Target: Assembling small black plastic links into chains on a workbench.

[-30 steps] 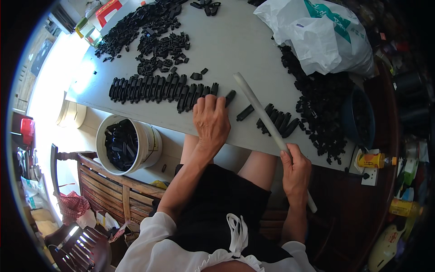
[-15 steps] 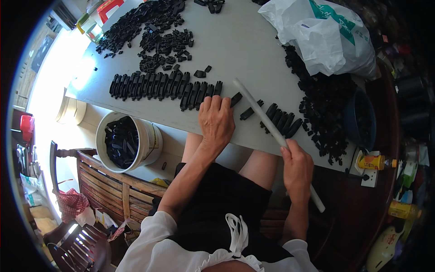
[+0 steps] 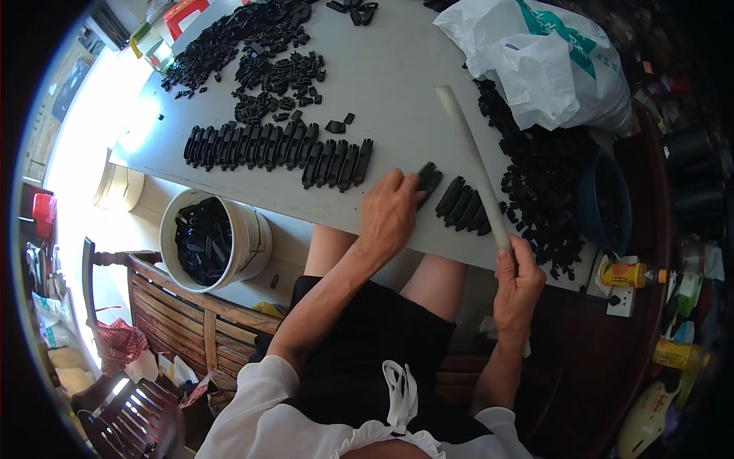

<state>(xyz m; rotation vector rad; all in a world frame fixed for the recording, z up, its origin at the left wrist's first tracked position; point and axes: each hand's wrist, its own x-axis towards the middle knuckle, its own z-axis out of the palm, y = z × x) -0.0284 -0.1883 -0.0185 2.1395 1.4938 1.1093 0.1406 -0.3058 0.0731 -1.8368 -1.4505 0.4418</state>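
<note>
- Pale worktop (image 3: 397,84) stretches across the far half of the scene, its near edge above the person's knees.
- Slatted wooden chair (image 3: 180,302), at the near left, below the worktop.
- White plastic bag (image 3: 527,76), at the far right; a green panel with pale lettering is printed on it, creased.
- Heap of black parts (image 3: 539,164), on the right, between the bag and a dark blue bowl (image 3: 604,203).
- Spread of small black parts (image 3: 264,73), at the far left.
- Whitish bucket (image 3: 256,237), left and lower than the worktop, holding black pieces (image 3: 202,243).
- Pale rod (image 3: 475,153), grasped by the right hand (image 3: 518,279), slanting over a right-hand group of black pieces (image 3: 460,203); half a second ago its far end lay further left and nearer.
- Left hand (image 3: 388,213), shifted right from the short row since the earlier frame; its blurred fingertips meet a dark piece (image 3: 432,177) just left of that group, and whether they grip it I cannot tell.
- Long row of black pieces (image 3: 252,145), side by side at the left, unmoved; beside its right end stands the short row (image 3: 336,163), now uncovered.
- Bottle (image 3: 627,273), lying at the right, with a yellow label too small to read.
</note>
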